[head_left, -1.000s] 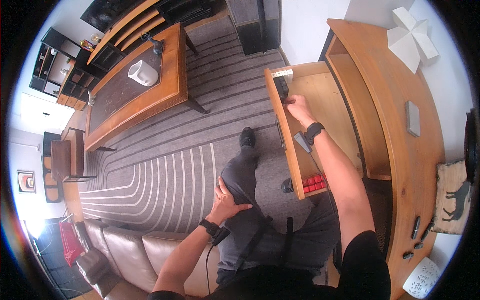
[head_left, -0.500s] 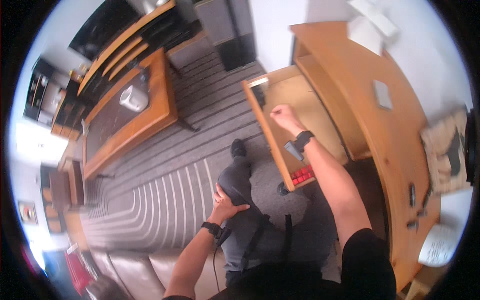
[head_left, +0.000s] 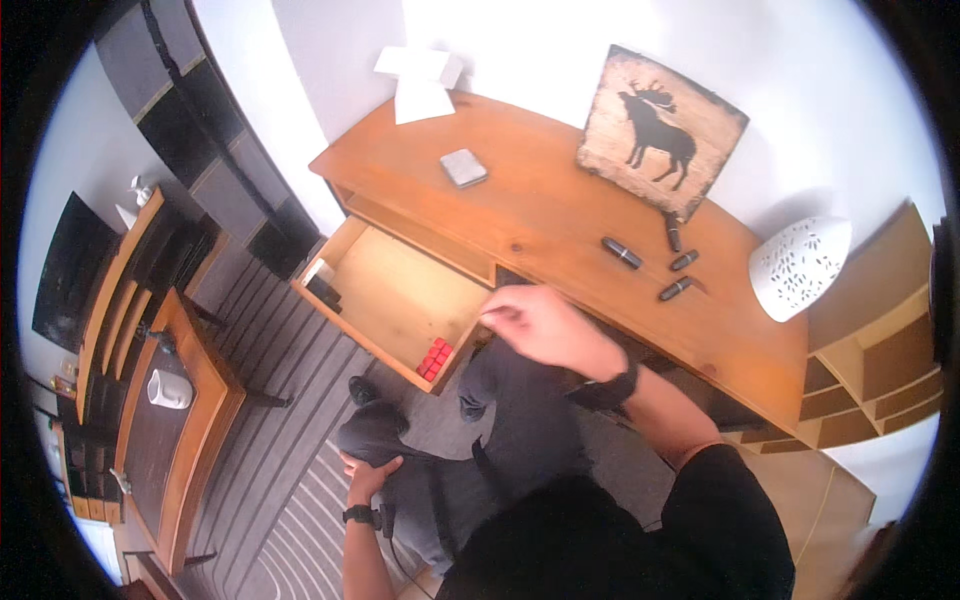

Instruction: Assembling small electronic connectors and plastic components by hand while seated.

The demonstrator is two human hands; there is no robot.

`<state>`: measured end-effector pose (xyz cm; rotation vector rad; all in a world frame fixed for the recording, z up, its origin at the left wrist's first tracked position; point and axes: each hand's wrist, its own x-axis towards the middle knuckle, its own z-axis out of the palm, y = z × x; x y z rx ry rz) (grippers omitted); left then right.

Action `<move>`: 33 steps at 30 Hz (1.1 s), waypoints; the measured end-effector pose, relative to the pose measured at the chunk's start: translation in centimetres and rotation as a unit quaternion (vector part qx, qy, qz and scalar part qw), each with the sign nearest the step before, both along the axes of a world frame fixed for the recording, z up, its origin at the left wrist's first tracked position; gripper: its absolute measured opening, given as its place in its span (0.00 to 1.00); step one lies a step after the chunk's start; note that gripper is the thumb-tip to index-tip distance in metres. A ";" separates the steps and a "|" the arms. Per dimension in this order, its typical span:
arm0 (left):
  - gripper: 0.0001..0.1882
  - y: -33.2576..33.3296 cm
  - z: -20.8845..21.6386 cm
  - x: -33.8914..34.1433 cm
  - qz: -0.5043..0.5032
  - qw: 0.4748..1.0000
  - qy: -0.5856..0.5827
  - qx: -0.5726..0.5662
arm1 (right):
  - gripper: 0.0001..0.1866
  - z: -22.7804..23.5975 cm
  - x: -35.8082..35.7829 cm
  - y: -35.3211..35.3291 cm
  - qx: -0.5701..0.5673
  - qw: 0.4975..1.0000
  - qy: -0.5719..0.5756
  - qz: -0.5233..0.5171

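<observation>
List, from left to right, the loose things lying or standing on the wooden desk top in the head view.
White folded paper → small grey box → moose picture leaning on the wall, with dark cylinders in front of it → white perforated lamp.

Bright daylight is washing out the white wall above the long orange-brown wooden desk (head_left: 560,220), glaring there. The fisheye is bending the desk's edges, a black rim is surrounding everything, and the right hand (head_left: 545,328) is blurring slightly.
</observation>
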<state>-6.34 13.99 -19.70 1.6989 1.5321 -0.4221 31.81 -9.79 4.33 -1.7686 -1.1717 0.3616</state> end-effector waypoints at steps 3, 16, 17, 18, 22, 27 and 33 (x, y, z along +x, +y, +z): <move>0.93 -0.2 -0.6 -0.6 0.004 0.999 -0.031 0.011 | 0.10 4.6 3.0 -7.8 -0.056 0.980 -0.131 -0.137; 0.93 0.1 -1.4 1.6 -0.006 0.999 -0.034 0.003 | 0.12 2.5 14.2 -22.9 -0.232 0.893 -0.283 -0.261; 0.95 0.1 -1.8 1.2 -0.009 0.999 -0.041 0.021 | 0.12 2.4 14.3 -22.9 -0.236 0.882 -0.315 -0.260; 0.95 -0.1 -1.9 1.0 -0.003 0.999 -0.043 0.017 | 0.12 2.2 14.6 -22.8 -0.242 0.869 -0.346 -0.259; 0.93 -0.5 -1.3 0.3 0.010 0.998 -0.055 0.000 | 0.11 2.4 14.6 -23.5 -0.262 0.862 -0.340 -0.270; 0.84 -0.2 1.2 -1.9 -0.009 0.999 -0.028 0.013 | 0.14 6.6 10.6 -23.0 -0.205 0.867 -0.332 -0.311; 0.32 -0.7 10.2 3.2 -0.110 0.944 -0.255 0.176 | 0.14 6.0 1.2 -16.0 0.080 0.970 0.063 -0.218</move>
